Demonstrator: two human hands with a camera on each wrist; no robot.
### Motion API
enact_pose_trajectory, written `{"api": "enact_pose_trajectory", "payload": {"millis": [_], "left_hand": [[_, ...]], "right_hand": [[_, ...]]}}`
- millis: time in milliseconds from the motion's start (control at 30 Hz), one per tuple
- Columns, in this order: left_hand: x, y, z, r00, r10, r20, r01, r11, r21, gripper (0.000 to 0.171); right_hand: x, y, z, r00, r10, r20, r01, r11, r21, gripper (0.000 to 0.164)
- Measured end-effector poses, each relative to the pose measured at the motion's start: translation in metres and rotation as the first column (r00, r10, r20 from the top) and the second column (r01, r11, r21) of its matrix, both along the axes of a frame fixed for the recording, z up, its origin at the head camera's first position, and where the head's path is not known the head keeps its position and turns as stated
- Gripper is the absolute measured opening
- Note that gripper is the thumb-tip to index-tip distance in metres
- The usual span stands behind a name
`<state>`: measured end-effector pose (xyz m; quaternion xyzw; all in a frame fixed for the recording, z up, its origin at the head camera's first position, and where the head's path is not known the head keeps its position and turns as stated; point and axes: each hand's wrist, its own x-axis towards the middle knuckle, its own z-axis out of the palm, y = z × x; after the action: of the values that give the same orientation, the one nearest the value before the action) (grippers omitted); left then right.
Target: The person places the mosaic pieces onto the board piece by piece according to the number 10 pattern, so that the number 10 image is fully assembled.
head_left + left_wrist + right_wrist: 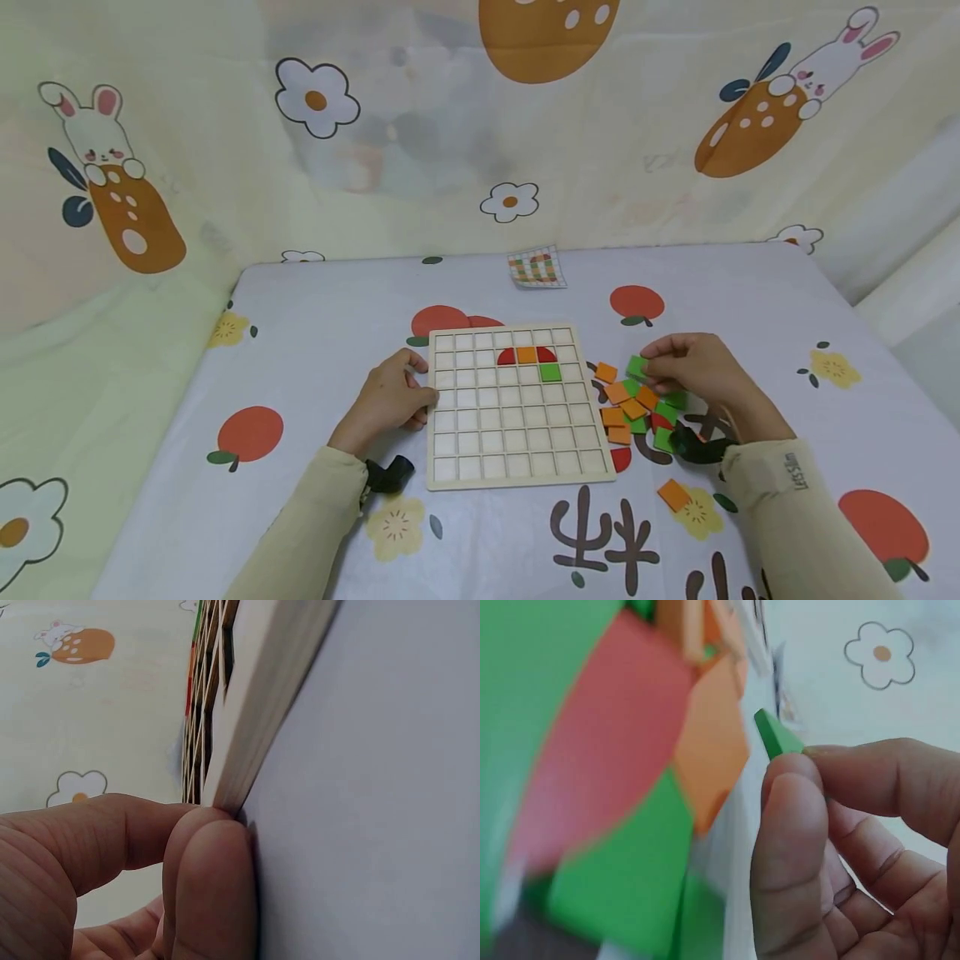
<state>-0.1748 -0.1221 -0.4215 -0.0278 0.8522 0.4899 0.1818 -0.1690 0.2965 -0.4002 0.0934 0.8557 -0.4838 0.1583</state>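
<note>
A pale wooden grid board point(491, 421) lies flat on the table. In its upper right cells sit an orange square point(527, 355) between two red curved pieces and, just below, a green square point(551, 372). My left hand point(387, 396) holds the board's left edge, fingers curled and thumb at the rim; the left wrist view shows the fingertips right at the board's side point(251, 742). Above the loose tiles right of the board, my right hand point(697, 371) pinches a green square tile point(775, 735) between thumb and index finger.
Several loose orange point(633, 408), green and red tiles lie heaped against the board's right side, partly beneath the right hand. One orange tile point(674, 495) lies apart, nearer the front. A small printed pattern card point(537, 267) is at the table's back edge, before the curtain.
</note>
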Motion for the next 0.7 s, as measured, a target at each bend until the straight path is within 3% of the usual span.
{"api": "enact_pose_trajectory", "payload": {"millis": [367, 700], "left_hand": [[0.0, 0.001, 0.001, 1.0, 0.0, 0.004, 0.0, 1.0, 0.014, 0.036], [-0.001, 0.0, -0.001, 1.0, 0.003, 0.002, -0.004, 1.0, 0.001, 0.035]], "right_hand": [[-0.008, -0.035, 0.01, 0.995, 0.096, -0.021, -0.098, 0.984, -0.151, 0.033], [-0.015, -0.061, 0.009, 0.992, 0.123, 0.005, -0.119, 0.967, -0.225, 0.032]]}}
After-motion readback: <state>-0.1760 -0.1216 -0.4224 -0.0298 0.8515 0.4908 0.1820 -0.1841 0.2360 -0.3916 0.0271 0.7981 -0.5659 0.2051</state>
